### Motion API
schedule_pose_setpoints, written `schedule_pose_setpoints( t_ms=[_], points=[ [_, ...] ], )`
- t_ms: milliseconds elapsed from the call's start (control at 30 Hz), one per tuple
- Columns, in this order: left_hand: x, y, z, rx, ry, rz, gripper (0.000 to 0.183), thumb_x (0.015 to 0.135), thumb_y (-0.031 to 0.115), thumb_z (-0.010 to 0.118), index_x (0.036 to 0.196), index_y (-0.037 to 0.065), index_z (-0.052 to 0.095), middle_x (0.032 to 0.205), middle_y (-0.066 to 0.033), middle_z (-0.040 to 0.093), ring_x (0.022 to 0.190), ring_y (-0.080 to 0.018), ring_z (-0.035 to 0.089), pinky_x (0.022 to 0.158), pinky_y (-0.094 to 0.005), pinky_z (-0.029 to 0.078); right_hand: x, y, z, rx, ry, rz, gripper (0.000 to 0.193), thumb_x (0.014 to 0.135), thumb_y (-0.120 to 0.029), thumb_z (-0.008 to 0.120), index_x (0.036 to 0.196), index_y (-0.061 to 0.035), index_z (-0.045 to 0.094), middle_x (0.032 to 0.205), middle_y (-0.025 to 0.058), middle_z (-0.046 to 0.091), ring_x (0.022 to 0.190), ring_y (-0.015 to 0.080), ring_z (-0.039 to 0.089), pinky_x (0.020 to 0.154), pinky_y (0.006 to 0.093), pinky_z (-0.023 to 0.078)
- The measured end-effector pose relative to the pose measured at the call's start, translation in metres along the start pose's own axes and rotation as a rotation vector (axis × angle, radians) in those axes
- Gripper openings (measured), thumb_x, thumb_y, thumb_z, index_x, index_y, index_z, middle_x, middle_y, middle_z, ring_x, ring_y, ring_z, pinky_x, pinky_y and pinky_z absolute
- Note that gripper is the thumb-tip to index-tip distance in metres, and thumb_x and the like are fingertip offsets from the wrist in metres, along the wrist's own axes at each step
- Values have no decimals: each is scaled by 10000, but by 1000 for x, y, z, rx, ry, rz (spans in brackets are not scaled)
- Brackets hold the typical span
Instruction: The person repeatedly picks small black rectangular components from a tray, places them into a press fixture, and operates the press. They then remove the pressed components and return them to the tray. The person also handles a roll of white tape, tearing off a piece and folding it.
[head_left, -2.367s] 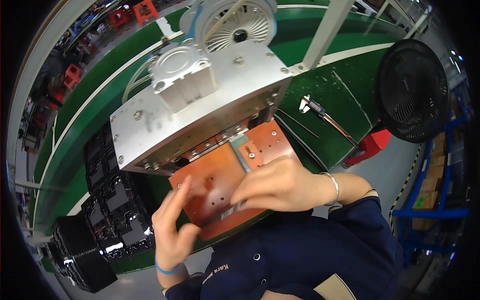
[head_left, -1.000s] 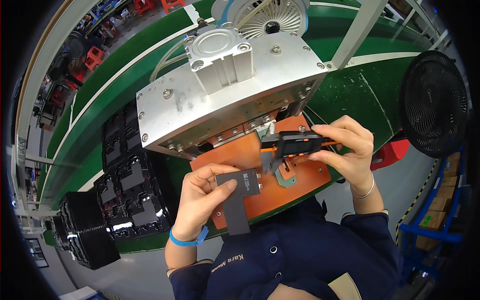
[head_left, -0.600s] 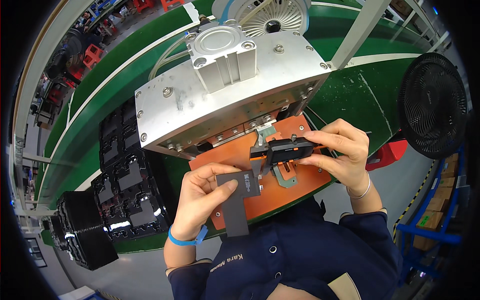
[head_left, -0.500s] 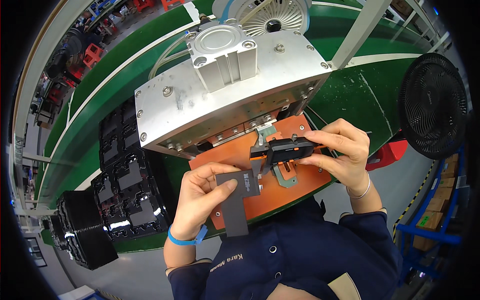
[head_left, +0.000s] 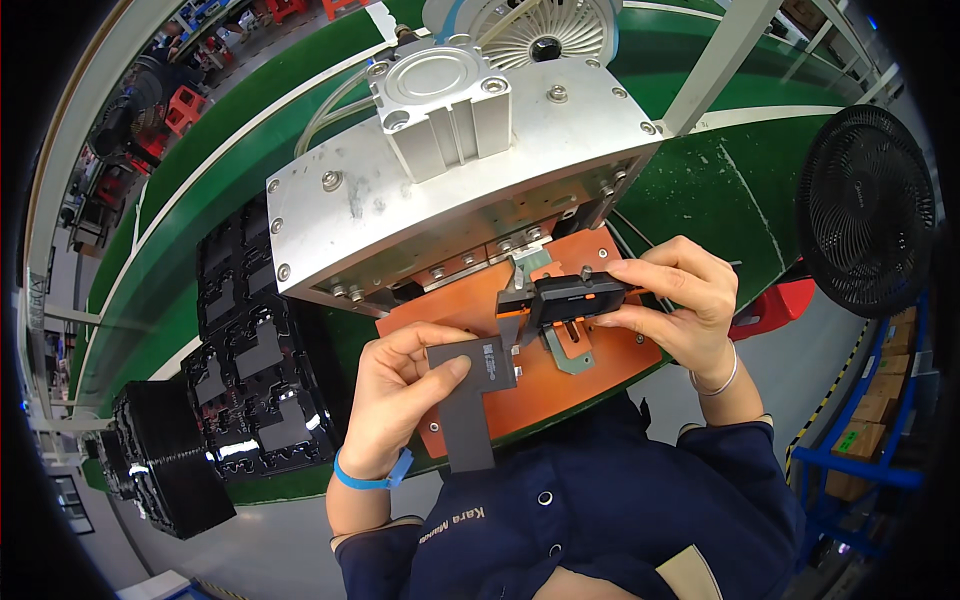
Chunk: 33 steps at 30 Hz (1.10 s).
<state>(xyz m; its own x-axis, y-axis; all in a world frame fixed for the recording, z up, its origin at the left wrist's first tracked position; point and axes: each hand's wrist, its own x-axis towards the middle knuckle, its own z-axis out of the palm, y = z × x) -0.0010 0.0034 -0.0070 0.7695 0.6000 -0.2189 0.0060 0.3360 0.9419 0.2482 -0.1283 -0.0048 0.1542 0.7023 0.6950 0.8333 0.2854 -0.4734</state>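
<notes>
Left hand (head_left: 398,395): pinched narrow on a flat dark grey part (head_left: 470,415), with thumb pressed on the upper face and fingertips mostly hidden behind; ringed at the wrist by a blue band (head_left: 375,478).
Dark grey part: held at 6 o'clock from mid-view, above the near side of the orange plate; stretching its long leg toward 6 o'clock and pointing small metal tabs (head_left: 518,371) toward 3 o'clock.
Right hand (head_left: 685,305): at 3 o'clock, closed narrow, gripping a black digital caliper (head_left: 575,300) between thumb and fingers; circled at the wrist by a silver bangle (head_left: 728,372).
Caliper jaws: at the tool's 9 o'clock end, right by the metal tabs; touching or just apart, cannot tell.
Orange plate (head_left: 620,347): lying below both hands, carrying a grey-green piece (head_left: 572,362) at 5 o'clock.
Black trays (head_left: 265,365): resting at 8 to 9 o'clock on the green surface (head_left: 700,190).
Metal housing (head_left: 340,225): standing at 11 o'clock, topped by a silver block (head_left: 445,125).
Black fan (head_left: 865,210): at 2 o'clock.
White fan (head_left: 545,45): at 12 to 1 o'clock, behind the housing.
</notes>
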Motion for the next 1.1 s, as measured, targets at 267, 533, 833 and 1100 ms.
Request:
schedule_pose_setpoints(
  t_ms=[267,533,833,1100],
  points=[
    [0,1,0,-12,-5,-4,188,867,-21,587,1048,-58,626,929,-90,701,808,-94,662,713,-215,524,-2,1,1,17,3,-15,466,564,-221,868,999,-101,748,708,9,623,590,120,568,510,232,428],
    [1,2,0,-12,-10,9,193,865,-33,583,1050,-63,627,936,-90,699,815,-100,664,742,-226,526,-2,2,1,30,14,-16,471,563,-220,871,1000,-96,747,711,16,627,588,122,569,500,233,430],
    [1,1,0,-20,-10,15,195,869,-27,593,1058,-59,628,943,-93,699,823,-101,665,748,-227,529,-6,1,2,65,-2,-22,477,559,-223,878,1001,-100,748,695,13,615,575,114,564,480,225,418],
    [0,0,-2,-25,-1,17,196,864,-37,597,1056,-63,627,948,-103,700,819,-105,670,749,-228,535,-7,1,3,76,-5,-38,479,558,-215,880,1005,-103,748,694,10,613,564,108,561,474,218,409]
  ],
)
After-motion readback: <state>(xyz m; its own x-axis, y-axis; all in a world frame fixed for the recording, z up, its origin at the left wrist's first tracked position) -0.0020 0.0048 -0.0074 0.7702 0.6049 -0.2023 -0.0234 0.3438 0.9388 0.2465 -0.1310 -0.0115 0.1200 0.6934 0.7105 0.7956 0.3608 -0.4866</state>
